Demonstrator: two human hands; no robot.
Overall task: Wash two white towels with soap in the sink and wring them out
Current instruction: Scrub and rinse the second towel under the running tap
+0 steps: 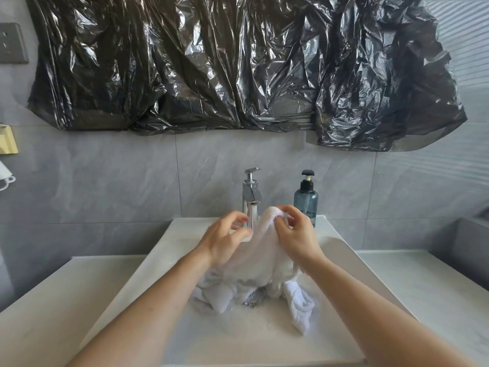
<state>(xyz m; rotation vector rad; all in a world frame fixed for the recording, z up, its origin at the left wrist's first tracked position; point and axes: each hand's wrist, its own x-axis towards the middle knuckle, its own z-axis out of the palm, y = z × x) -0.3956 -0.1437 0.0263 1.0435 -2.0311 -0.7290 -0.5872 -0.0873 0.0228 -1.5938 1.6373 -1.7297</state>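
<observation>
A wet white towel (260, 256) is lifted over the white sink (164, 250), its top bunched just under the chrome faucet (251, 193). My right hand (296, 235) pinches the towel's top fold. At the towel's left edge, my left hand (225, 238) holds the cloth with thumb and curled fingers. The towel's lower part trails into the basin on the left. A second white towel (300, 304) lies twisted on the basin floor to the right of the drain (254, 300). A blue-grey soap pump bottle (306, 198) stands on the sink's back rim, right of the faucet.
Pale countertop (47, 308) runs left and right of the sink. Black plastic sheeting (238, 64) covers the wall above. A grey wall socket (10, 43) and a small holder (6, 140) sit at the far left. A grey ledge (465, 242) rises at the right.
</observation>
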